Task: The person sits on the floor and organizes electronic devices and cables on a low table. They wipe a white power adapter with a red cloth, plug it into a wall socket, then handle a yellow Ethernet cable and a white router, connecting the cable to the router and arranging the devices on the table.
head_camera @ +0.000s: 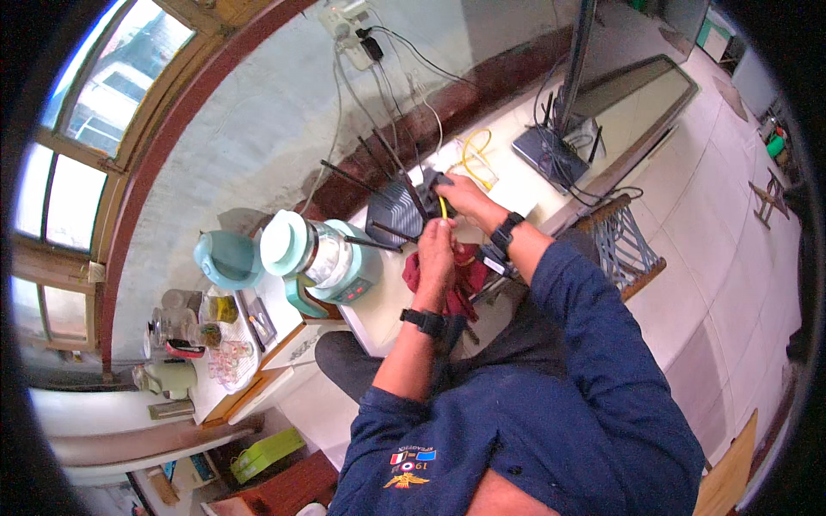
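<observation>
My left hand (437, 248) pinches the lower end of a short stretch of yellow cable (443, 208) just in front of a router. My right hand (466, 195) holds a dark grey cloth (433, 185) against the upper part of that cable. The black router (395, 209) with several antennas stands beside both hands, near the wall. Below my hands lies a dark red cloth (461, 274), partly hidden by my left hand. More yellow cable (476, 158) lies in a loose loop on the white table beyond my right hand.
A teal electric kettle with a glass jug (329, 255) stands left of the router. Further right are a second black router (548, 155) with tangled cables and a television screen's stand. Cords hang from a power strip (352, 35) on the wall. A woven stool (623, 248) stands at the table's right.
</observation>
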`<state>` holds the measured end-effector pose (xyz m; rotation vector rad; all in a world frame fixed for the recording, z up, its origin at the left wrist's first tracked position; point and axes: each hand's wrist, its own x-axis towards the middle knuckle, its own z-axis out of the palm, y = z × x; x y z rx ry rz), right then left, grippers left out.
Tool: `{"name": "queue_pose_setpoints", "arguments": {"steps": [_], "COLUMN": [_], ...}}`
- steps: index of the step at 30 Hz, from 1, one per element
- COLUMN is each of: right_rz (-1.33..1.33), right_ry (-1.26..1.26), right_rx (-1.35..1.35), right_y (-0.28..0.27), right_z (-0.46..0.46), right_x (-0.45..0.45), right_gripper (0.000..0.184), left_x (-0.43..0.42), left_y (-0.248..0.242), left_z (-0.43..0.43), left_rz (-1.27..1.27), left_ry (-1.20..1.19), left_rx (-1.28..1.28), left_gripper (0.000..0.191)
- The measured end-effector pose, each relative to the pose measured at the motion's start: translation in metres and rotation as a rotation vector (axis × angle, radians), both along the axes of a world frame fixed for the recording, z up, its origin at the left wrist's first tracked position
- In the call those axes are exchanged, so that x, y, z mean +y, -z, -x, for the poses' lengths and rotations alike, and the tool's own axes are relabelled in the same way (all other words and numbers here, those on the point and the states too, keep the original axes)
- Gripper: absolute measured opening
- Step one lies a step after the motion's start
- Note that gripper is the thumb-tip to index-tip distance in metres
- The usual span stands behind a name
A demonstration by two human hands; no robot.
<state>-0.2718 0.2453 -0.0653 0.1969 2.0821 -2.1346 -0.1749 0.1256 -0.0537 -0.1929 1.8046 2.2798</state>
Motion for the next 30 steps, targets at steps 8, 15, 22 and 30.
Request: {"name": "queue_pose_setpoints", "arguments": {"steps": [8, 15, 22, 30], "right_rz": [-0.106, -0.077, 0.237, 0.287], "right_ry": [-0.28, -0.2, 0.075, 0.023], "right_rx": [0.35, 0.428, 0.252, -0.012], "right_y": [-0.028, -0.029, -0.01, -0.003], "right_z": [-0.074, -0.126, -0.087, -0.061], "right_x": [0.019, 0.039, 0.018, 0.011], "right_gripper": [0.027, 0.036, 0.032, 0.038], "left_x": [-0.012, -0.008, -0.024, -0.038], "left_y": [0.003, 0.007, 0.024, 0.014], "left_z": [0.022, 0.011, 0.013, 0.015], "left_rz": [-0.134, -0.251, 0.458, 0.325], "left_ry": [-0.051, -0.085, 0.154, 0.079], "left_rx": [-0.035, -0.163, 0.412, 0.231], "left_gripper": [0.024, 0.031, 0.054, 0.048]}}
